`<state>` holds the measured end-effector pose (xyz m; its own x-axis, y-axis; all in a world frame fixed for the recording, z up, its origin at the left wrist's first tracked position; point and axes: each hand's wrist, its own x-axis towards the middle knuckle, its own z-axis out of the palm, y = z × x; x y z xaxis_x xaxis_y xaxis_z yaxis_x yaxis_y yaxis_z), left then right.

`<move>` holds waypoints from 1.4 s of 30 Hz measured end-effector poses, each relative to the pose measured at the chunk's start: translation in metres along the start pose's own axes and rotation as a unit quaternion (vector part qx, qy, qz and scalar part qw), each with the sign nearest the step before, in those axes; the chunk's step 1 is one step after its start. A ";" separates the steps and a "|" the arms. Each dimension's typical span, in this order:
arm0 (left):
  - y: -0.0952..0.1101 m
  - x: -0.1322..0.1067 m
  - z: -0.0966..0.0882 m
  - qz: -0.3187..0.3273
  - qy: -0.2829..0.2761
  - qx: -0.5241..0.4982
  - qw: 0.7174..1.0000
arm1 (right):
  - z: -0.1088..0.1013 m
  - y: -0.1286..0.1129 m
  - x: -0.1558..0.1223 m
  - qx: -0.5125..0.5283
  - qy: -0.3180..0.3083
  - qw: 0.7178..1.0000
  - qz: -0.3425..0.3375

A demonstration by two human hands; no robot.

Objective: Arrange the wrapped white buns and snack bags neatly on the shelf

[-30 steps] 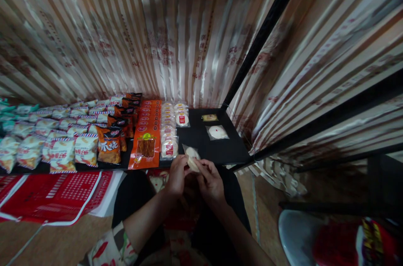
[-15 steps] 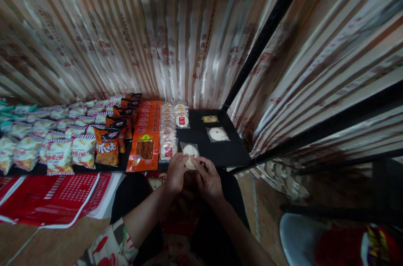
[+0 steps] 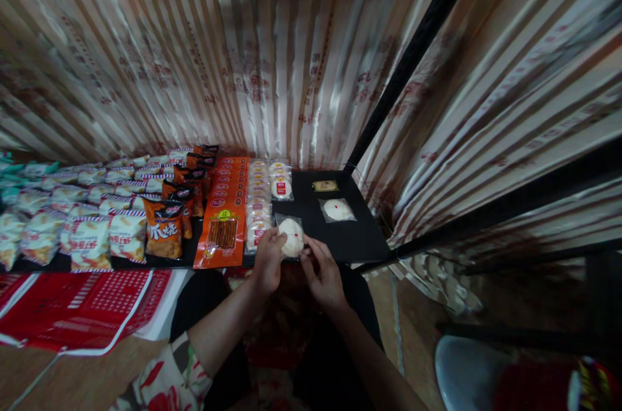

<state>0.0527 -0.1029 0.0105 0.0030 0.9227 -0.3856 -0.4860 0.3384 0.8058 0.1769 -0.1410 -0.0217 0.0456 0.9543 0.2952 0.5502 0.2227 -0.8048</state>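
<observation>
A round white cake in a clear wrapper (image 3: 291,236) lies near the front edge of the black shelf (image 3: 350,239). My left hand (image 3: 267,260) pinches its left side and my right hand (image 3: 323,275) holds its lower right corner, so both hands are closed on it. Just left of the cake runs a row of the same wrapped white cakes (image 3: 259,200), with a shorter row (image 3: 280,183) behind it. Another wrapped white cake (image 3: 337,209) and a small yellow packet (image 3: 324,185) lie apart on the right of the shelf.
Orange flat snack packs (image 3: 224,210), dark orange bags (image 3: 164,229) and several white snack bags (image 3: 90,239) fill the shelf's left. A red basket (image 3: 82,304) lies below. Striped curtains hang behind and right, with black frame bars (image 3: 413,41). A grey stool (image 3: 466,372) stands lower right.
Both hands moved the wrapped cake forward from the shelf's front edge onto the shelf, beside the front of the cake row. It now lies flatter.
</observation>
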 end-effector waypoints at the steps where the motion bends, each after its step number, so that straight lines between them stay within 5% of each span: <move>1: 0.002 0.000 0.001 0.000 0.005 0.004 1.000 | 0.000 -0.002 0.003 0.006 0.001 1.000 0.009; 11: 0.009 0.005 0.007 0.027 0.038 0.006 0.999 | 0.007 -0.007 0.022 0.032 -0.017 0.999 0.031; 29: 0.007 0.006 0.014 0.041 0.007 0.008 0.999 | 0.014 -0.008 0.034 0.094 -0.017 0.993 0.071; 42: -0.002 0.014 0.016 0.050 0.024 -0.031 0.998 | 0.019 0.007 0.047 0.288 0.015 0.935 0.205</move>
<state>0.0674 -0.0874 0.0101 -0.0891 0.9406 -0.3276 -0.5350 0.2322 0.8123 0.1673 -0.0908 -0.0235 0.1822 0.9790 -0.0916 -0.0577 -0.0824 -0.9949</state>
